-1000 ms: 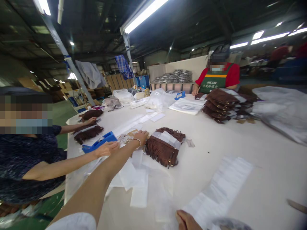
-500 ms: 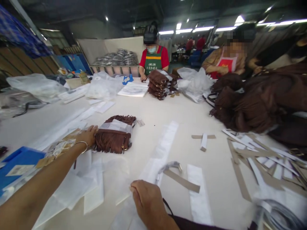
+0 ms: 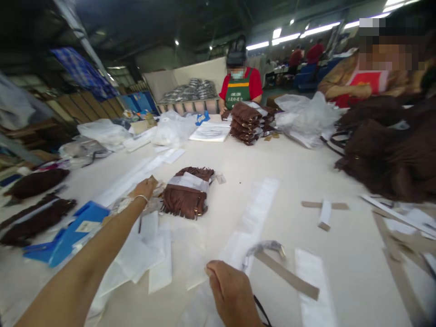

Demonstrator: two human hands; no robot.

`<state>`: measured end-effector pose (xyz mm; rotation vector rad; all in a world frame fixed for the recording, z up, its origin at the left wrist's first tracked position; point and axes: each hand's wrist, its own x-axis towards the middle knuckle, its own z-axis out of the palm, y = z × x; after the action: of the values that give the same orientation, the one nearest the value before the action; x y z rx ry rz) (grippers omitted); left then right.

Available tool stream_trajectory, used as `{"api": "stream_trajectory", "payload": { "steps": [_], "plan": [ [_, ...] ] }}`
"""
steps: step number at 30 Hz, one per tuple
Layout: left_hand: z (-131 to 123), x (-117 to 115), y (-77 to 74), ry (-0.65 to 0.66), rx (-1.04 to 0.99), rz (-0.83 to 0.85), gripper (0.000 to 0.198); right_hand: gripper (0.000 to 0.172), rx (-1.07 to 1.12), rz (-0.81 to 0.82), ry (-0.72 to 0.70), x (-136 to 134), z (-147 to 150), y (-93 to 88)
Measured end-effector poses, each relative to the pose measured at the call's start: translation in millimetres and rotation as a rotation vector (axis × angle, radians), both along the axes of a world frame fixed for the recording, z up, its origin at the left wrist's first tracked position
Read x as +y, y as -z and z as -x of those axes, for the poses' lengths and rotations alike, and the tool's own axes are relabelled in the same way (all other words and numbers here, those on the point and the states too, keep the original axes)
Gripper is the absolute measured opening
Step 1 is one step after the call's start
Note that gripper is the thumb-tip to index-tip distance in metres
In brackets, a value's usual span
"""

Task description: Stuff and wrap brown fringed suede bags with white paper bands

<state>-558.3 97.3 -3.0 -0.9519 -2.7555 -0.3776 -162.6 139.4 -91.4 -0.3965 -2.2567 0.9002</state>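
My left hand [image 3: 146, 188] reaches out over a heap of tags and white strings [image 3: 127, 204], beside a folded brown fringed bag [image 3: 185, 202] with a clear strip around it. Its fingers are drawn together; a small tan piece seems to show at the tips, too blurred to name. Nearer me, my right hand [image 3: 231, 290] is closed, thumb against curled fingers, over thin clear plastic [image 3: 200, 304]. What its fingers hold, if anything, is hidden. Just right of it lie a plastic-wrapped curved handle [image 3: 264, 247] and a grey-brown strip [image 3: 289, 277].
White sheets [image 3: 160, 263] and a blue tray [image 3: 80, 231] lie left. Stacked fringed bags [image 3: 247, 122] stand before a co-worker in a green apron [image 3: 240, 93]. A brown bag heap [image 3: 381, 150] and cardboard strips [image 3: 402, 254] fill the right. Another co-worker in a red apron [image 3: 368, 84] sits behind.
The view has swung left, so things appear farther right. My left hand has come away from the folded bag's edge, and its fingers have drawn together. My right hand keeps its closed pose.
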Motion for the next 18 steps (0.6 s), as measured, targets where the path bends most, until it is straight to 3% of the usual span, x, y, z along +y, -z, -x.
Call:
{"api": "stream_trajectory", "payload": {
  "steps": [3, 5, 7, 10, 13, 15, 18],
  "plan": [
    [-12.8, -12.5, -28.0, -0.197, 0.005, -0.231, 0.031, 0.017, 0.063, 0.031, -0.008, 4.6, 0.4, 3.0],
    [-37.5, -19.5, -42.3, -0.197, -0.023, -0.361, 0.034, 0.016, 0.098, 0.102, -0.002, 6.5, -0.3, 1.6],
    [-79.0, -25.1, -47.3, -0.108, -0.109, -0.436, 0.036, 0.016, 0.106, 0.240, 0.032, 6.8, -2.9, -4.5],
    [-161.2, -31.5, -38.9, 0.125, -0.398, -0.460, 0.035, 0.028, 0.141, 0.527, 0.113, 7.6, -7.5, -19.6],
    [-234.0, -32.7, -22.8, 0.375, -0.785, -0.494, 0.032, 0.038, 0.243, 0.789, 0.066, 11.0, -8.6, -32.7],
    [-262.4, -29.0, -11.8, 0.416, -0.864, -0.503, 0.030, 0.037, 0.265, 0.903, -0.020, 13.2, -7.7, -36.9],
    [-275.4, -21.0, 1.6, 0.417, -0.914, -0.505, 0.028, 0.036, 0.247, 0.984, -0.092, 14.7, -5.4, -35.5]
  ]
}}
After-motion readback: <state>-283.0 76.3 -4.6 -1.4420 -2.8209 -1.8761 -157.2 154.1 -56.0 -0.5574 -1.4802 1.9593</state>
